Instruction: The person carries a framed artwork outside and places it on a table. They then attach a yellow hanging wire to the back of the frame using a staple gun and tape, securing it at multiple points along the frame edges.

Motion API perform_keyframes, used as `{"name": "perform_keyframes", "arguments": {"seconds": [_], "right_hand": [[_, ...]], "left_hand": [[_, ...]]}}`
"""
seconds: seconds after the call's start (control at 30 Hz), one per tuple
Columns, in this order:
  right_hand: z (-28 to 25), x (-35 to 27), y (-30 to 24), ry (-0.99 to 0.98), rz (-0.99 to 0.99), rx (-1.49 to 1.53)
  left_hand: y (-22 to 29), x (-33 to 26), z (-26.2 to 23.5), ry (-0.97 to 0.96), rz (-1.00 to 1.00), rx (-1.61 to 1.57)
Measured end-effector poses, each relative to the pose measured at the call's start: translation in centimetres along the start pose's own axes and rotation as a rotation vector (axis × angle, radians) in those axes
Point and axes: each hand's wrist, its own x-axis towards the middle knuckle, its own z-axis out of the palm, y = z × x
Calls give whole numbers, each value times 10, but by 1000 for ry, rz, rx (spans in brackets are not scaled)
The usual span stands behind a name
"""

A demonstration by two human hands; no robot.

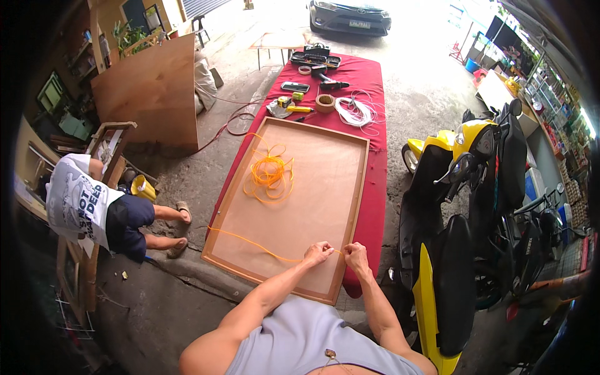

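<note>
You are leaning over a long tabletop [369,206] draped in red cloth, and the big wooden-framed screen panel [294,206] is lying flat across most of it, so its near edge is sitting right under your hands. To your right, a yellow and black motorcycle [462,206] is standing parked just beside the tabletop; to your left, another person [100,209] is crouching on the concrete floor near a leaning plywood sheet [153,90]. On the panel's mesh, a loose tangle of orange cord [270,178] is resting well ahead of you, and one strand of it is running along the left edge and across the near edge to your hands (probably being kept slack there so it can feed freely). Your left hand [317,252] is closing its fingers around that strand, and your right hand [356,255] is pinching it just beside, both pressing low by the near frame rail, which is keeping the cord taut between them. At the far end of the cloth, a coil of white cable [356,111], a tape roll [325,103] and an open tool case [315,59] are lying out of your way.
</note>
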Motion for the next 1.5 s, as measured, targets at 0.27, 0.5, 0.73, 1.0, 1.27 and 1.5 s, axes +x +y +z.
{"name": "perform_keyframes", "arguments": {"seconds": [0.27,0.5,0.73,1.0,1.27,1.5], "right_hand": [[1,-5,2,10,-33,85],[-2,-16,-2,110,4,104],[-1,-17,-8,104,5,103],[1,-19,-7,107,54,117],[3,-18,-5,145,17,71],[3,-17,-2,125,-17,88]], "left_hand": [[-6,15,12,21,33,-34],[-5,18,27,-24,-14,-200],[-12,20,39,144,-21,-139],[-15,15,32,36,50,-278],[-20,14,31,-64,134,-463],[-30,20,24,-265,37,-631]]}}
